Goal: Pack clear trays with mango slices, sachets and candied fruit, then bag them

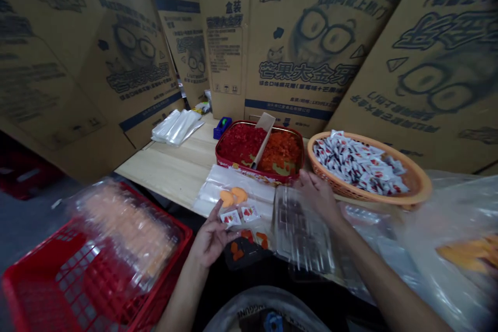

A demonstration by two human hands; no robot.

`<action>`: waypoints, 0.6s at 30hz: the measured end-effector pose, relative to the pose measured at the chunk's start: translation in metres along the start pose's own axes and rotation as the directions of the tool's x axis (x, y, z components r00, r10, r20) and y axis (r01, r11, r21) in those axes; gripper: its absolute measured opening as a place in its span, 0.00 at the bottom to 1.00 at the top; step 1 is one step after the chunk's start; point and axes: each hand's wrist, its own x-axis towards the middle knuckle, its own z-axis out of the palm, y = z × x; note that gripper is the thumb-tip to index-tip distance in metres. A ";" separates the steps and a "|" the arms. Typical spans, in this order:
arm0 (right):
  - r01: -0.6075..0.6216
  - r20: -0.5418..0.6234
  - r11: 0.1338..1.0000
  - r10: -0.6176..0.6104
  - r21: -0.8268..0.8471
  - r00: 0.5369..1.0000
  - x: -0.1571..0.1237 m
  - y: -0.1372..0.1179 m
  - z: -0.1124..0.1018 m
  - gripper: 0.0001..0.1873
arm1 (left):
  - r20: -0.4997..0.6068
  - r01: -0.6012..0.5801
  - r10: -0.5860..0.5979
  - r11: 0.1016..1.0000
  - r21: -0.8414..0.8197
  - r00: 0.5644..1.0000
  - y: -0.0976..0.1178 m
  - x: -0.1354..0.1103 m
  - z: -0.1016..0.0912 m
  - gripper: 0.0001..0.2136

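Observation:
My left hand is at the left edge of a small clear plastic tray, its index finger stretched out and its thumb apart. Red-orange candy pieces lie in that tray. Just beyond the fingertip are two yellow-orange heart-like candies and two small white printed sachets on a sheaf of clear bags. My right hand, a little blurred, hovers by the far edge of stacked clear compartment trays, near the tin's front corner. What its fingers hold, if anything, is unclear.
Behind stands a red tin of red and orange pieces, split by a cardboard divider. An orange basket of sachets is at right, a blue tape dispenser at back. A red crate holds bagged orange pieces. Cartons wall the table.

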 end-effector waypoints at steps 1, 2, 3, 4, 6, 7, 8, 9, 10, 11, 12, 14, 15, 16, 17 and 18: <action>-0.002 0.044 0.998 0.000 0.064 0.999 0.004 -0.012 0.001 0.26 | -0.001 0.008 -0.008 1.000 -0.009 1.000 -0.001 0.002 0.001 0.33; 0.005 0.086 0.996 -0.012 0.086 0.996 0.007 -0.026 0.004 0.26 | -0.004 0.013 -0.014 1.000 -0.020 1.000 -0.002 0.003 0.003 0.31; 0.031 0.136 0.998 -0.039 0.062 0.990 0.009 -0.042 0.010 0.26 | -0.009 0.021 -0.021 0.999 -0.029 1.000 -0.003 0.005 0.005 0.28; 0.079 0.181 0.997 -0.080 0.013 0.980 0.011 -0.058 0.018 0.26 | -0.012 0.027 -0.028 0.999 -0.039 1.000 -0.005 0.006 0.007 0.26; 0.200 0.251 0.967 -0.156 -0.159 0.955 0.012 -0.086 0.041 0.25 | -0.004 0.040 -0.040 0.998 -0.058 0.999 -0.009 0.008 0.010 0.24; 0.252 0.279 0.938 -0.182 -0.240 0.943 0.013 -0.096 0.053 0.24 | 0.008 0.043 -0.042 0.997 -0.068 0.999 -0.012 0.008 0.012 0.24; 0.286 0.303 0.906 -0.191 -0.311 0.934 0.013 -0.104 0.065 0.23 | 0.025 0.043 -0.042 0.996 -0.079 0.999 -0.014 0.007 0.013 0.24; 0.306 0.317 0.879 -0.191 -0.366 0.929 0.012 -0.109 0.077 0.21 | 0.040 0.040 -0.036 0.995 -0.088 0.999 -0.016 0.007 0.014 0.24; 0.315 0.321 0.858 -0.189 -0.406 0.928 0.012 -0.112 0.087 0.20 | 0.049 0.030 -0.025 0.995 -0.091 0.998 -0.018 0.006 0.015 0.24; 0.318 0.317 0.843 -0.188 -0.433 0.930 0.011 -0.112 0.095 0.19 | 0.051 0.016 -0.012 0.996 -0.083 0.999 -0.020 0.005 0.015 0.24; 0.318 0.307 0.833 -0.190 -0.452 0.933 0.010 -0.111 0.102 0.19 | 0.048 0.000 0.003 0.998 -0.067 0.999 -0.021 0.004 0.016 0.25; 0.319 0.291 0.822 -0.197 -0.471 0.936 0.007 -0.108 0.110 0.18 | 0.035 -0.024 0.024 0.999 -0.024 0.999 -0.023 0.003 0.017 0.28; 0.316 0.286 0.821 -0.196 -0.475 0.938 0.006 -0.106 0.111 0.18 | 0.031 -0.028 0.028 1.000 -0.006 0.999 -0.023 0.003 0.017 0.30; 0.312 0.284 0.821 -0.192 -0.478 0.939 0.004 -0.104 0.112 0.17 | 0.031 -0.026 0.026 1.000 0.007 0.999 -0.023 0.003 0.018 0.31; 0.311 0.284 0.822 -0.190 -0.477 0.940 0.003 -0.103 0.111 0.17 | 0.035 -0.018 0.017 1.000 0.015 0.999 -0.023 0.003 0.019 0.32; 0.312 0.285 0.825 -0.192 -0.471 0.939 0.002 -0.102 0.110 0.17 | 0.041 -0.009 0.008 1.000 0.022 0.999 -0.023 0.003 0.020 0.32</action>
